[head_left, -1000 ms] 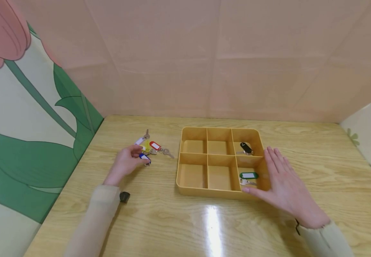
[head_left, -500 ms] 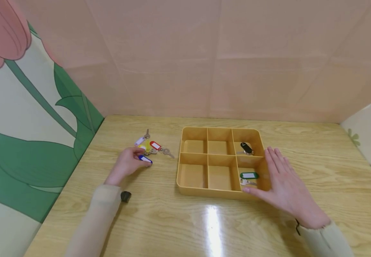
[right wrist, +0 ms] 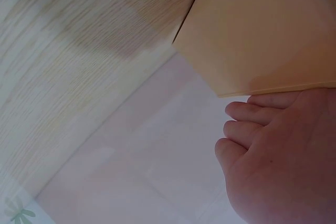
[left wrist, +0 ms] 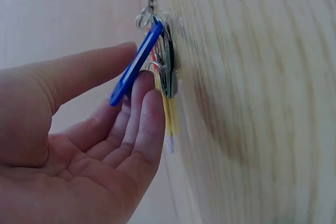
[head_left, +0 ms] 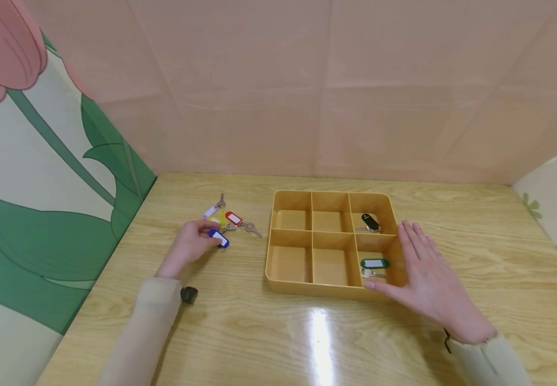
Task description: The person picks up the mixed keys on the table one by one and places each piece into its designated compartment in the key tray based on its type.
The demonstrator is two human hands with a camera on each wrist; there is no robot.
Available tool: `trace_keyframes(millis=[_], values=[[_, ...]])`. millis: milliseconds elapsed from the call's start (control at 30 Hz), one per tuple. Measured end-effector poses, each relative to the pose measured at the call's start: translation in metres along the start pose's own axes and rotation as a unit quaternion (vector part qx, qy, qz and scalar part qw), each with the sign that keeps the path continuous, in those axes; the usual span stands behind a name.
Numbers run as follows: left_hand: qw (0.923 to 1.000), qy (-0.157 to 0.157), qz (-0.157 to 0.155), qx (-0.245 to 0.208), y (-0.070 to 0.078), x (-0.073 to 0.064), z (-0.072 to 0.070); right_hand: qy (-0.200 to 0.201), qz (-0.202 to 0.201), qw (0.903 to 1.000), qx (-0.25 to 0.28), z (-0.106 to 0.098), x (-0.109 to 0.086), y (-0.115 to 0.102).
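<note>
My left hand [head_left: 191, 246] pinches a blue key tag [left wrist: 135, 65] between thumb and fingers, just above the table. In the left wrist view its ring and key hang close to the wood. Beside that hand lie a yellow key tag [head_left: 221, 217], a red key tag [head_left: 233, 218] with its key, and a pale purple key tag [head_left: 209, 212]. My right hand [head_left: 429, 281] rests with straight fingers along the right side of a tan divided box [head_left: 326, 291]. A black key tag [head_left: 369, 221] is in its back right compartment, and a green key tag [head_left: 374, 263] in the front right one.
The wooden table [head_left: 239, 332] meets a pink-covered wall [head_left: 326, 107] at the back. A wall with painted tulips [head_left: 56, 187] borders the left side. Dividers split the box into several compartments.
The blue key tag has turned in my left hand, and its white label now faces up more. My left hand has barely shifted. The right hand and the box have stayed put.
</note>
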State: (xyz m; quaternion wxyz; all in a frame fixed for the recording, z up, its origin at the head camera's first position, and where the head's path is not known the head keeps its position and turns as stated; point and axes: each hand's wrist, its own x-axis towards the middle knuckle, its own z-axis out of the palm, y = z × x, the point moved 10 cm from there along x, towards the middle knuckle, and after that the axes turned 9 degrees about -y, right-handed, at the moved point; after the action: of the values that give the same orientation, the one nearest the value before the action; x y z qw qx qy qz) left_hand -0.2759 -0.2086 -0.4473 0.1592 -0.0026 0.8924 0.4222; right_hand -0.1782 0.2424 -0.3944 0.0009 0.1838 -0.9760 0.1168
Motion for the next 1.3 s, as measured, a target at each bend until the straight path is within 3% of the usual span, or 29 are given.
trace_keyframes(millis=[400,633,1067,1300], values=[[0.9991,-0.020,-0.018,0.033,-0.002,-0.003,0.000,0.003,-0.001,1.0000,0.002,0.000,0.000,0.001],[0.9985,-0.017,-0.010,0.052,0.002,-0.005,0.000,0.001,0.000,1.0000,0.002,0.000,0.000,0.001],[0.9964,-0.050,-0.044,0.052,-0.005,-0.008,0.001,0.004,-0.002,1.0000,0.002,-0.001,0.001,0.001],[0.9972,-0.048,-0.050,0.029,-0.008,-0.007,0.000,0.004,-0.002,1.0000,-0.001,0.000,0.000,0.001]])
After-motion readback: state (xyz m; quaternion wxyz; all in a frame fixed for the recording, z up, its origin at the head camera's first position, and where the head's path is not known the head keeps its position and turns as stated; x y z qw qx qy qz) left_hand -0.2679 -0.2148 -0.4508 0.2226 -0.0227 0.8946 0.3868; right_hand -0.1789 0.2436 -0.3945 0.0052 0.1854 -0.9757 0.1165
